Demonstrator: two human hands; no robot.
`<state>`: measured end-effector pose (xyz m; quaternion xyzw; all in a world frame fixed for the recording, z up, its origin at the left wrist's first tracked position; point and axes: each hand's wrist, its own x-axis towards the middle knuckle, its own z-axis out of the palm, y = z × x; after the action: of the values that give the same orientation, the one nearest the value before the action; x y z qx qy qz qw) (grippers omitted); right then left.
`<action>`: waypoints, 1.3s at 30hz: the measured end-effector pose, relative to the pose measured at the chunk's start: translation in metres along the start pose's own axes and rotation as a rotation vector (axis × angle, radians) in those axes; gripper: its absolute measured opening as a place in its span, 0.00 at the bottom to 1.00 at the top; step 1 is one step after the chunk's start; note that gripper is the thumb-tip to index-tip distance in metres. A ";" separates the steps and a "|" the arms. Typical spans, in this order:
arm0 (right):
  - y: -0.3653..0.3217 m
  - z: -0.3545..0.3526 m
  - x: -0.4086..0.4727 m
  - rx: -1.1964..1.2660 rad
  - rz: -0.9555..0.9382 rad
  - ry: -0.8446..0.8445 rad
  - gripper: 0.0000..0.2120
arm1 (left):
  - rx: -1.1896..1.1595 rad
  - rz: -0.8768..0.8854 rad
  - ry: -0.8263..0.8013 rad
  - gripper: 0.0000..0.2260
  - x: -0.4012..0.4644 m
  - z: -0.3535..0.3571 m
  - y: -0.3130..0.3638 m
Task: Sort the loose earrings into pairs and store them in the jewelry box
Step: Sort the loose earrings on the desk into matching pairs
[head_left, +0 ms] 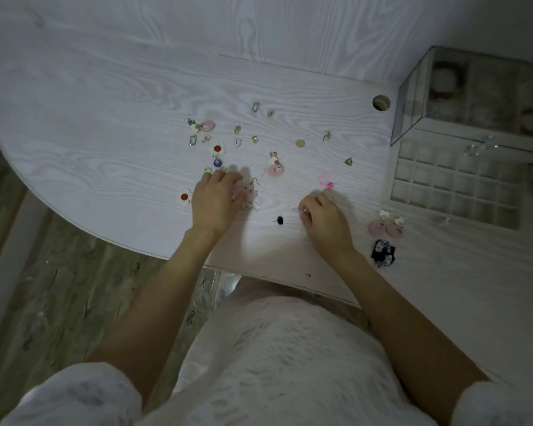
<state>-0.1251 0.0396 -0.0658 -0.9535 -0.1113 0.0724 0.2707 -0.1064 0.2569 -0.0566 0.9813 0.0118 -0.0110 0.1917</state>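
Small translucent earring (296,210) pinched by right hand (325,221), left hand (213,199) fingers curled over pale hooked earrings (249,195), clear gridded jewelry box (457,186) flanked by paired pink disc earrings (386,228)
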 end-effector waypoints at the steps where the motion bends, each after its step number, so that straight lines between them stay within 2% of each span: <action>1: 0.000 0.001 0.000 0.005 0.005 0.000 0.02 | 0.047 -0.013 -0.035 0.13 0.004 0.002 0.002; 3: 0.001 0.001 0.000 0.016 0.013 0.004 0.02 | 0.067 -0.046 -0.092 0.12 0.008 0.005 0.008; 6: 0.001 0.002 0.000 0.021 0.018 0.012 0.02 | -0.109 -0.022 -0.117 0.09 0.007 0.009 0.012; 10: 0.002 0.003 0.000 0.029 0.025 0.011 0.03 | -0.194 -0.004 -0.033 0.05 -0.004 0.015 0.008; 15: 0.001 0.002 0.000 0.015 0.014 0.017 0.03 | -0.250 -0.109 0.059 0.07 -0.003 0.009 -0.002; 21: 0.001 0.001 -0.002 -0.017 0.072 0.028 0.06 | -0.413 -0.201 0.130 0.03 0.003 -0.007 -0.001; 25: 0.002 -0.002 -0.004 -0.052 0.093 0.026 0.07 | -0.510 -0.189 0.042 0.03 0.004 -0.006 0.014; 28: 0.005 -0.007 -0.008 -0.022 0.124 0.074 0.06 | -0.516 -0.115 -0.035 0.03 0.002 0.001 0.040; 31: 0.011 -0.014 -0.013 0.010 0.179 0.141 0.07 | -0.498 -0.024 -0.115 0.05 0.002 0.014 0.065; 39: 0.024 -0.020 -0.027 0.030 0.295 0.149 0.08 | -0.373 0.093 -0.239 0.10 -0.003 0.033 0.100</action>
<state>-0.1433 0.0031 -0.0592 -0.9581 0.0512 0.0421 0.2788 -0.1077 0.1519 -0.0496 0.9202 -0.0543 -0.1161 0.3700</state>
